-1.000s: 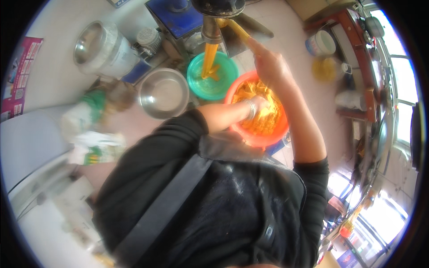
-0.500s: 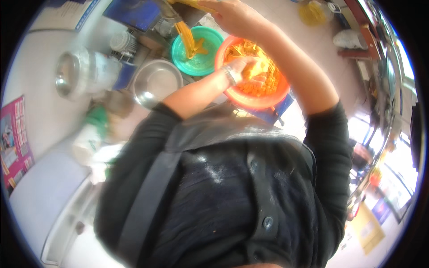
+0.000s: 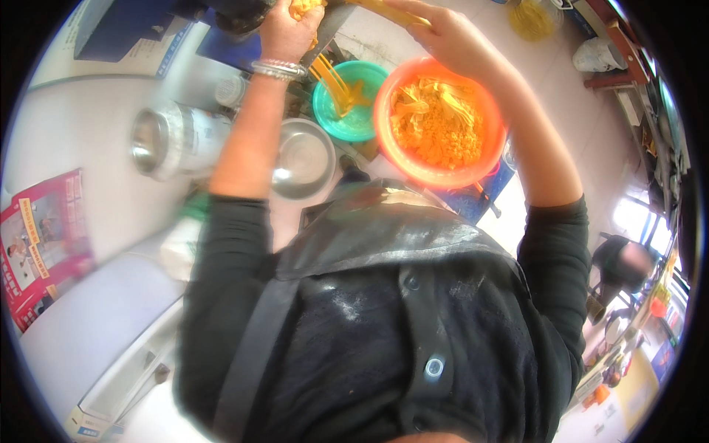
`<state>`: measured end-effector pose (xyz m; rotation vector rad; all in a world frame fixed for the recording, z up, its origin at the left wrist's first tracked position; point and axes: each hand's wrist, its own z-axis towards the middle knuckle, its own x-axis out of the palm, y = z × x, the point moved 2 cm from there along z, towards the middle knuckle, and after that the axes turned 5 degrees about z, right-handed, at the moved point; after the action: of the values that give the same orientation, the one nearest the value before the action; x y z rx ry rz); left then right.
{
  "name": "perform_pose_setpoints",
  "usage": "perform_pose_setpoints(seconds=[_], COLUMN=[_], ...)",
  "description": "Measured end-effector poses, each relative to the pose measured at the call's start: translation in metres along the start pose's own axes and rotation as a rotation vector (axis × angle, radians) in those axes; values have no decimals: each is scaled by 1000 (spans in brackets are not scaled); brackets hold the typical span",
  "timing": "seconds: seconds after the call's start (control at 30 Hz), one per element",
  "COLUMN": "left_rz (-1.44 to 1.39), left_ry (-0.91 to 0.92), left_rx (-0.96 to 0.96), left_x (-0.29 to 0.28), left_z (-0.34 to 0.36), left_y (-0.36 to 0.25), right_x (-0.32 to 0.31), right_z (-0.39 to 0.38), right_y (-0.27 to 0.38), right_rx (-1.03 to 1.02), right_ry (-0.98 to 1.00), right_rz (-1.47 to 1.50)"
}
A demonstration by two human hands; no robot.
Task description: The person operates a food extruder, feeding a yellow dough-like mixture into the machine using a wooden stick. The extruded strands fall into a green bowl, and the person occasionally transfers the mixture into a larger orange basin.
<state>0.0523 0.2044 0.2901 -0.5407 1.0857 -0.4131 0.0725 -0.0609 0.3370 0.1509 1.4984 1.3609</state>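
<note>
At the top of the view, my left hand point(image 3: 286, 35) is closed on a clump of crumbly yellow dough point(image 3: 306, 7) over a dark machine point(image 3: 240, 13). Fingers of my right hand point(image 3: 452, 35) wrap round a yellow stick-like handle point(image 3: 388, 11), whose far end is cut off by the frame. Between and below my hands stands an orange-red basin point(image 3: 384, 129) of orange-yellow crumbly dough with flat strips point(image 3: 436, 122). Yellow strands point(image 3: 330, 83) run down from beside the machine into a green basin point(image 3: 317, 111).
A steel bowl point(image 3: 304, 159) sits near the green basin, with a large metal pot or canister point(image 3: 181, 140) to its left. On the far right floor lie a yellow bundle point(image 3: 533, 18) and a white sack-like thing point(image 3: 597, 55). A pink poster point(image 3: 52, 236) is at left.
My left hand has come out of the orange-red basin and gone up and left to the machine, carrying dough. My right hand has shifted slightly right and down, staying at the stick.
</note>
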Motion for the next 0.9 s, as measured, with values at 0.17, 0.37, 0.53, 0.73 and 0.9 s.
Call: perform_pose_setpoints(seconds=[0.17, 0.37, 0.53, 0.73, 0.9], left_rz=[428, 645, 744, 834, 882], left_ry=[-157, -68, 4, -51, 96], left_rx=[81, 226, 262, 408, 298], left_x=[15, 21, 16, 23, 16], left_z=[-15, -51, -52, -44, -43], left_y=[3, -9, 4, 6, 8], right_x=[16, 40, 56, 60, 25], right_z=[4, 18, 45, 61, 38], right_y=[-14, 6, 21, 25, -4], right_rx=[38, 123, 63, -3, 45], right_ry=[-27, 175, 317, 370, 263], right_rz=[-45, -384, -539, -507, -131])
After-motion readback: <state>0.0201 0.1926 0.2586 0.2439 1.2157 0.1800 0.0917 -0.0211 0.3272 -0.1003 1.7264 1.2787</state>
